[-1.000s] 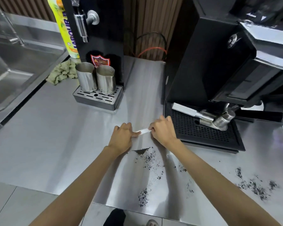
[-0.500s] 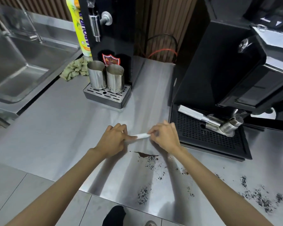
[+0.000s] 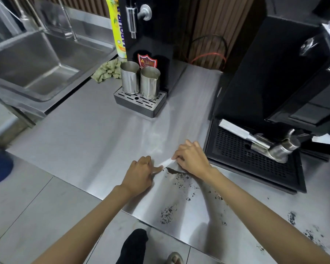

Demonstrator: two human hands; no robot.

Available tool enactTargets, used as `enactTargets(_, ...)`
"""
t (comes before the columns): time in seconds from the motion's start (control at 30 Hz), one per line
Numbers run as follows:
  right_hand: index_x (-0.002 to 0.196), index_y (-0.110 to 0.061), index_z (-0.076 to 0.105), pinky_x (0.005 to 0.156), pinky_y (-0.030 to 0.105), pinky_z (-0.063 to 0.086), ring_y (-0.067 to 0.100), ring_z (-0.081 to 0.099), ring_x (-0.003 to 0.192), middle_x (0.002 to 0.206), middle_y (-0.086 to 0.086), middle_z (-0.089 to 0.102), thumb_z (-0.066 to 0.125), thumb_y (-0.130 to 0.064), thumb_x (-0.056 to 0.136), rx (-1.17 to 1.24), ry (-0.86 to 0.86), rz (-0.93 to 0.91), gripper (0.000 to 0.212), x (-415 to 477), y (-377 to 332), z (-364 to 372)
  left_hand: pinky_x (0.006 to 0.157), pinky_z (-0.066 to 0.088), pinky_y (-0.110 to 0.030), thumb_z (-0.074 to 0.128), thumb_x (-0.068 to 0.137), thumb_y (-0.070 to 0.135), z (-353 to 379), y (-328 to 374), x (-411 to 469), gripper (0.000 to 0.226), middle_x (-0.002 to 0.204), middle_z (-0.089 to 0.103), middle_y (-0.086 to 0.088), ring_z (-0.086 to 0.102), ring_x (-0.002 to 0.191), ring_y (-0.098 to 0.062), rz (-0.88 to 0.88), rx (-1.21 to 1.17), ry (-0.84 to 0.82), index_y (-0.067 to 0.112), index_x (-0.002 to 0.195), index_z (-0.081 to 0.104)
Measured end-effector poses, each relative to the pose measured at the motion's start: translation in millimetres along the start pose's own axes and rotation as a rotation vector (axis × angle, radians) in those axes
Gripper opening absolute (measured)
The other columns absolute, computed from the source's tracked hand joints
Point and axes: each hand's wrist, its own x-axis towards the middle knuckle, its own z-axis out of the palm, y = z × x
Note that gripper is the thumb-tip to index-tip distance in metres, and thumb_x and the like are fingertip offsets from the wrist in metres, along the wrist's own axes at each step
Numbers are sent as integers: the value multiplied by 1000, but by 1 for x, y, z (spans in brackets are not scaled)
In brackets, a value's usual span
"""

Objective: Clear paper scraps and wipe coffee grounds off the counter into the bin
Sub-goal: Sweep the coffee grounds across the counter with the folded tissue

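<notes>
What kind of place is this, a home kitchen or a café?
Most likely a café work area: a black espresso machine, two steel milk jugs standing side by side, and coffee grounds scattered on a steel counter.

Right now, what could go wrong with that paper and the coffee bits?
1. The left hand and right hand each hold an end of the paper scrap; pulling could tear it.
2. Coffee grounds lie near the counter edge; a forearm might sweep them onto the floor.
</notes>
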Motion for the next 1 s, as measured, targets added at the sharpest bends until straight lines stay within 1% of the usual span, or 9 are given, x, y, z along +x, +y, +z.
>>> enactTargets(0.1, 97, -23, 73, 72, 25, 15, 17, 48, 94, 92, -5, 70, 53, -17, 88, 2, 23, -15, 22, -24, 6, 0, 85, 35, -31, 39, 92, 12, 8, 22, -12, 49, 110, 50, -6, 46, 110, -22, 16, -10, 8, 36, 134, 47)
enactTargets(0.17, 95, -23, 73, 73, 25, 17, 18, 50, 91, 90, -4, 70, 55, -17, 88, 8, 39, -21, 21, -43, 13, -1, 86, 35, -31, 38, 93, 12, 13, 38, -20, 50, 111, 49, -6, 45, 111, -22, 29, -3, -2, 37, 135, 45)
enactTargets(0.27, 95, -24, 73, 75, 27, 23, 17, 49, 90, 87, -6, 70, 55, -18, 88, -29, 16, -59, 21, -62, 21, -6, 86, 35, -31, 39, 90, 9, 15, 54, -28, 54, 112, 49, -6, 45, 111, -22, 31, -21, -9, 38, 135, 44)
enactTargets(0.4, 92, -26, 74, 70, 26, 15, 17, 49, 90, 85, -6, 70, 56, -20, 87, 10, 44, -105, 20, -49, 7, -19, 87, 38, -32, 41, 91, 13, 5, 52, -43, 47, 105, 53, -6, 49, 107, -22, -96, -142, 89, 36, 131, 50)
enactTargets(0.57, 92, -25, 74, 77, 29, 21, 19, 50, 99, 94, -3, 71, 56, -19, 87, 62, 21, -220, 19, -15, -36, -6, 90, 45, -39, 51, 90, 25, 1, 33, -76, 35, 98, 58, -11, 55, 102, -27, -353, -241, 180, 30, 123, 61)
enactTargets(0.7, 91, -23, 74, 82, 30, 24, 20, 50, 100, 96, -2, 72, 56, -15, 86, 96, -49, -269, 20, -12, -52, 11, 92, 45, -40, 50, 91, 14, 20, 38, -96, 38, 98, 59, -15, 55, 103, -31, -475, -313, 175, 27, 124, 61)
enactTargets(0.8, 90, -21, 74, 81, 30, 25, 20, 50, 96, 93, -1, 71, 58, -14, 85, 116, -50, -301, 19, -19, -46, 14, 90, 45, -38, 49, 91, 12, 32, 57, -99, 40, 101, 59, -17, 55, 104, -32, -516, -345, 199, 26, 127, 58)
enactTargets(0.9, 89, -22, 75, 79, 27, 24, 19, 49, 94, 89, -3, 71, 59, -15, 85, 123, -61, -321, 17, -29, -32, 12, 89, 47, -37, 48, 89, 10, 43, 85, -97, 44, 106, 60, -18, 57, 104, -33, -502, -372, 178, 26, 129, 56)
enactTargets(1.0, 89, -22, 75, 79, 25, 24, 19, 50, 94, 90, -3, 71, 59, -15, 85, 95, -68, -338, 18, -40, -19, 9, 86, 49, -36, 46, 87, 5, 50, 109, -92, 48, 105, 62, -18, 60, 99, -32, -482, -395, 170, 22, 131, 54)
